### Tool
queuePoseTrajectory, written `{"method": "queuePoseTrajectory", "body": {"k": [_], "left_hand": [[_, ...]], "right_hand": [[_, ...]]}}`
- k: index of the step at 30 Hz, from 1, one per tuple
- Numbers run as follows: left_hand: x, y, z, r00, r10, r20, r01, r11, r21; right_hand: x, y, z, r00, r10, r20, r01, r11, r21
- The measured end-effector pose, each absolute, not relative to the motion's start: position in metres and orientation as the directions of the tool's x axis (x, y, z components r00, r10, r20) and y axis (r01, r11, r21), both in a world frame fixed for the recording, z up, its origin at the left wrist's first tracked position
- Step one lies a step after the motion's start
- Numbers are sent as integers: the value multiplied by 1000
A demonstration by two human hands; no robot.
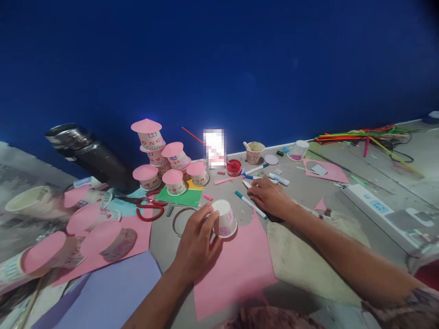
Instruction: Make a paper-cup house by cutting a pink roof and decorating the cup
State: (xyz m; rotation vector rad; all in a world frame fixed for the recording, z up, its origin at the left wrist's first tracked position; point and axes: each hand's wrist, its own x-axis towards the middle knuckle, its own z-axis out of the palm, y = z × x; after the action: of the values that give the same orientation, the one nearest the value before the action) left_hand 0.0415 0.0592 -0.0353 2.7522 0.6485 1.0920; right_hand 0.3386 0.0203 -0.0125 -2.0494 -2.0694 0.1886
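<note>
My left hand is closed around the side of a small white paper cup, which stands upside down with a window and other shapes drawn on it in pink-purple. Pink paper with a curved cut edge lies under and in front of the cup. Farther right, my right hand is down on the table among felt-tip pens, fingers curled and together on a white marker; much of that marker is hidden. A teal-capped marker lies just left of this hand, and a blue-capped marker behind it.
Decorated cups with pink cone roofs are stacked at back left, beside a black flask. Red-handled scissors, a tape ring and a red pot lie around. A power strip is at right.
</note>
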Motion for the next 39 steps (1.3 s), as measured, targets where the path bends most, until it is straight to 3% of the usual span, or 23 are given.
{"method": "queuePoseTrajectory", "body": {"k": [11,19,23,27,29,32,35,39], "left_hand": [[45,56,-40,644,461,611,452,-873,182],[42,52,-33,670,470,575,451,-873,187],[40,54,-23,612,467,638,454,-868,200],[43,49,4,578,402,710,431,-889,152],[47,43,17,633,333,699,396,-915,77],[50,35,32,734,260,627,361,-932,-35],[49,27,42,781,270,563,386,-917,-96],[52,16,45,784,357,507,424,-905,-20]], "right_hand": [[316,7,4,34,994,-108,995,-44,-93],[307,10,2,82,994,-69,985,-92,-147],[315,2,8,74,997,18,963,-67,-260],[317,-11,7,-96,954,283,826,235,-513],[314,-18,5,-176,914,365,743,366,-560],[308,-26,6,-231,899,371,652,426,-627],[306,-33,13,-196,936,291,472,350,-809],[304,-43,19,-166,976,138,41,147,-988]]}}
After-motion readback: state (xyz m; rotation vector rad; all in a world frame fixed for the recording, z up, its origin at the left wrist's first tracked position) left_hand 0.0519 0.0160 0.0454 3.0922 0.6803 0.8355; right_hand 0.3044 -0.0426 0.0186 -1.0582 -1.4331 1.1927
